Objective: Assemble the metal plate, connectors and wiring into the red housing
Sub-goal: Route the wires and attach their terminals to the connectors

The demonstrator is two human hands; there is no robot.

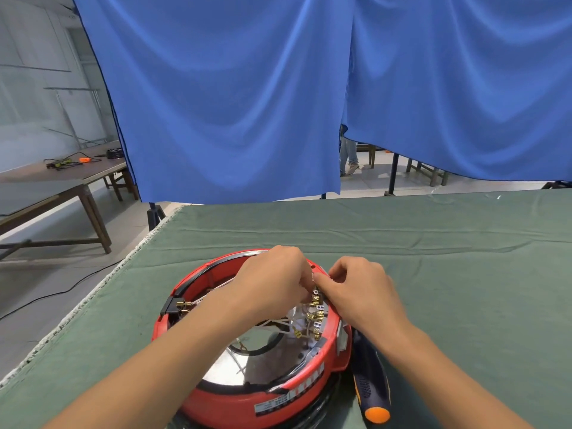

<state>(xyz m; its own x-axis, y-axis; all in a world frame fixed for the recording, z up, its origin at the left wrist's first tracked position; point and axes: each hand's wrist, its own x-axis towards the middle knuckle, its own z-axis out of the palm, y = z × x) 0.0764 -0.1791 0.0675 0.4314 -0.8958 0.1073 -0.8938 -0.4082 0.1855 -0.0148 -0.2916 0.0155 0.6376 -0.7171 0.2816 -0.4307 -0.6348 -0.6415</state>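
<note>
- The left hand [272, 280] and the right hand [356, 289] meet over the far right rim of the red housing [247, 400], fingertips almost touching.
- The left hand's fingers are curled down and inward, pinching something small at the top of the row of brass connectors [315, 314]; what exactly sits between the fingertips is hidden.
- The right hand's thumb and forefinger are bent together at the same spot, nipping a small pale piece just above the connectors; its other fingers are curled loosely over the housing's rim.
- Just below the two hands, toward the person, the connectors run in a line along the inner right wall of the housing, with pale wiring [278, 323] crossing from them toward the middle.
- Under the left forearm lies the shiny round metal plate [235, 366], seated inside the housing.
- To the left of the left hand, a black block with brass terminals [176, 305] sits at the housing's left edge.
- Beneath the right forearm, just beside the housing, a dark screwdriver with an orange end [371, 388] lies on the green cloth [464, 258].
- Beyond the hands hangs a blue curtain [232, 103].
</note>
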